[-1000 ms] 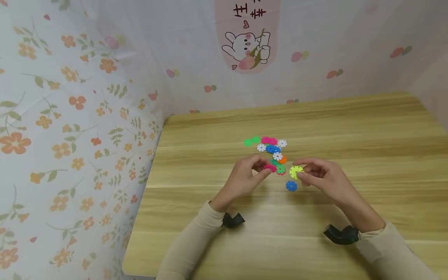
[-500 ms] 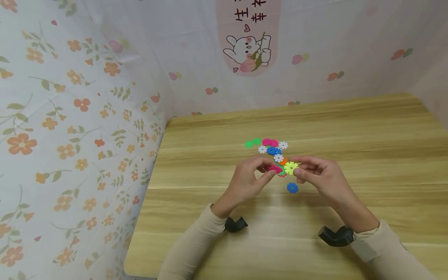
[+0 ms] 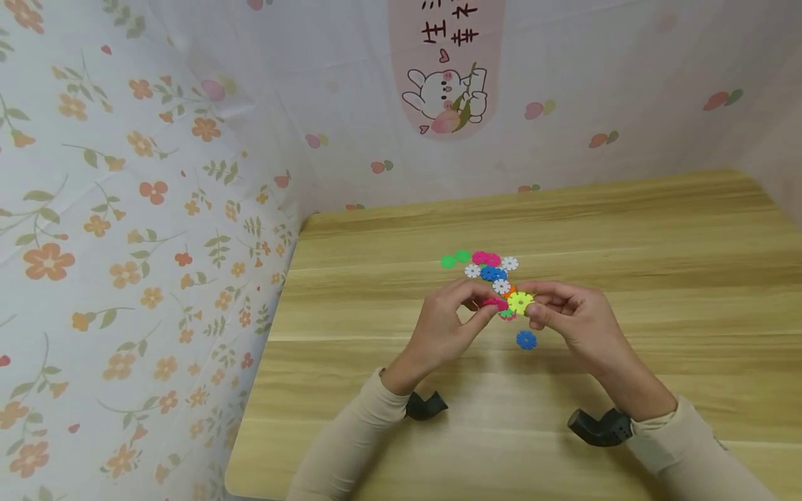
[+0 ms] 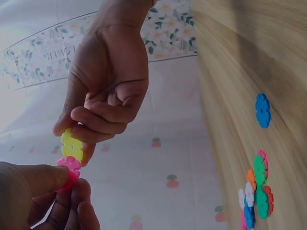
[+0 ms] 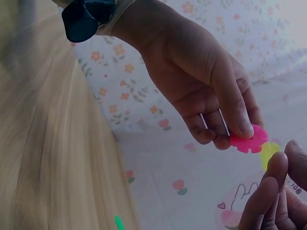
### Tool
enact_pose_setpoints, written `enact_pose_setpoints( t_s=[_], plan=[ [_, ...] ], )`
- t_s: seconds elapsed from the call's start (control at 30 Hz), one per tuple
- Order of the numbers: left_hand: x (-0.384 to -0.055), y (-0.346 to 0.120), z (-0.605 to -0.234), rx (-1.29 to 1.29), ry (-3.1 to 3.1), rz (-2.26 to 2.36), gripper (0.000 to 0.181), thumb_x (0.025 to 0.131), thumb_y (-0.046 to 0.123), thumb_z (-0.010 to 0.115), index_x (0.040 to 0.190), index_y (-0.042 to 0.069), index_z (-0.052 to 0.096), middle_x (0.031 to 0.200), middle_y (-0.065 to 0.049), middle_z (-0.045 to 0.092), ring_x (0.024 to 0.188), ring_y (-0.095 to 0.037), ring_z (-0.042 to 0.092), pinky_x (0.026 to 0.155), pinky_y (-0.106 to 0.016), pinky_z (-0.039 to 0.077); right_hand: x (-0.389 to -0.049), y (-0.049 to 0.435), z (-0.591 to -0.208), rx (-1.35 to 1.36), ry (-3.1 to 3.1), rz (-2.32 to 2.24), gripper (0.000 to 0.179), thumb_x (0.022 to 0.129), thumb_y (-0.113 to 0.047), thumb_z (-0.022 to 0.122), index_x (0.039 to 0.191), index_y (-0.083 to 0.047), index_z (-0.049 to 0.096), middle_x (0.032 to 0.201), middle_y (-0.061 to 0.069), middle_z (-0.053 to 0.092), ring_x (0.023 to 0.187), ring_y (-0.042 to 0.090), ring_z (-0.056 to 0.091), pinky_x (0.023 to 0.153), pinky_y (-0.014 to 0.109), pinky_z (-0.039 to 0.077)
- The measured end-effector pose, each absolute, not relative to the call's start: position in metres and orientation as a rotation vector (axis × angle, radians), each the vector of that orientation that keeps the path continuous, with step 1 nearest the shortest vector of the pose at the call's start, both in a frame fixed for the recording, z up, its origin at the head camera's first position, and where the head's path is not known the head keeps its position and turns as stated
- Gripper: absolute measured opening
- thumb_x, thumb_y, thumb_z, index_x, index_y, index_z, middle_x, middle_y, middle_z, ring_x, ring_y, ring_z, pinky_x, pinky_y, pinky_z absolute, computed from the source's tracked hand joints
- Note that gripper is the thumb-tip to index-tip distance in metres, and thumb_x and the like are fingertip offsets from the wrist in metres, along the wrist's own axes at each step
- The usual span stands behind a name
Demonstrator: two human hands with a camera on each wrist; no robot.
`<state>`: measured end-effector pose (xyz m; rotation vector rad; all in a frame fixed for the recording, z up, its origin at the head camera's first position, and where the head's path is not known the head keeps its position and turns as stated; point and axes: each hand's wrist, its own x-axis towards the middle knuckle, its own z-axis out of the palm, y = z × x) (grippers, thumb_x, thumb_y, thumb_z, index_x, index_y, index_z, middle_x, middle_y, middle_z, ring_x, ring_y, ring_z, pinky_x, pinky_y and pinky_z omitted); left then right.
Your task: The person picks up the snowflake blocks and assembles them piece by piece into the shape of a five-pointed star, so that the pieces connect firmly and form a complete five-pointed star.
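My left hand (image 3: 446, 320) pinches a pink notched plastic disc (image 5: 249, 139) between thumb and fingers. Between the thumb and fingertips of my right hand (image 3: 573, 313) is a yellow notched disc (image 3: 521, 303). Edge to edge, the two discs meet above the table, as both wrist views show; the yellow one stands at an angle to the pink one (image 4: 70, 167). Part of each disc is covered by the fingers. Just below the hands in the head view, a single blue disc (image 3: 526, 339) lies on the wood.
Several more notched discs lie loosely grouped beyond the hands: green (image 3: 447, 261), pink (image 3: 481, 257), white (image 3: 510, 263) and blue (image 3: 489, 273), some overlapping. They rest on a wooden table (image 3: 351, 278). A printed cloth (image 3: 551, 83) hangs behind and at the left.
My right hand has moved left, bringing the yellow disc up against the pink one. The left hand keeps its hold on the pink disc. The camera view has shifted slightly.
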<state>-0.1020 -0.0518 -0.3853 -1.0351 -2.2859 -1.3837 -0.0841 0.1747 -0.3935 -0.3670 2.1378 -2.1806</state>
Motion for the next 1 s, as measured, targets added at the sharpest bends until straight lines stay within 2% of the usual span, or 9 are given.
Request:
enact_pose_setpoints(
  t_s=[0.3, 0.63, 1.0],
  plan=[
    [-0.1015, -0.0527, -0.3861, -1.058, -2.251, -1.386, 0.011, 0.090, 0.008, 0.076, 0.099, 0.006, 0.070, 0.096, 0.000, 0.070, 0.084, -0.003, 0.062, 0.073, -0.020, 0.055, -0.0829, 0.1713, -0.3900, -0.375, 2.234, -2.084, 0.029, 0.094, -0.003, 0.068, 0.121, 0.006, 0.066, 0.086, 0.017, 0.066, 0.070, 0.022, 0.066, 0.067, 0.028, 0.057],
    [-0.1003, -0.0492, -0.3822, -1.089, -2.244, -1.345, 0.011, 0.088, 0.006, 0.077, 0.096, 0.005, 0.071, 0.093, -0.001, 0.071, 0.082, -0.002, 0.061, 0.073, -0.013, 0.051, -0.0789, 0.1707, -0.3875, -0.374, 2.339, -2.036, 0.028, 0.092, -0.004, 0.070, 0.119, 0.005, 0.068, 0.089, 0.012, 0.071, 0.071, 0.023, 0.069, 0.067, 0.028, 0.058],
    [-0.0981, -0.0529, -0.3843, -1.072, -2.253, -1.289, 0.008, 0.088, 0.005, 0.077, 0.094, 0.005, 0.070, 0.088, 0.001, 0.068, 0.079, -0.001, 0.060, 0.071, -0.011, 0.048, -0.0800, 0.1671, -0.3908, -0.472, 2.399, -1.991, 0.027, 0.091, 0.000, 0.070, 0.118, 0.004, 0.069, 0.083, 0.010, 0.070, 0.069, 0.024, 0.068, 0.064, 0.027, 0.057]
  ],
)
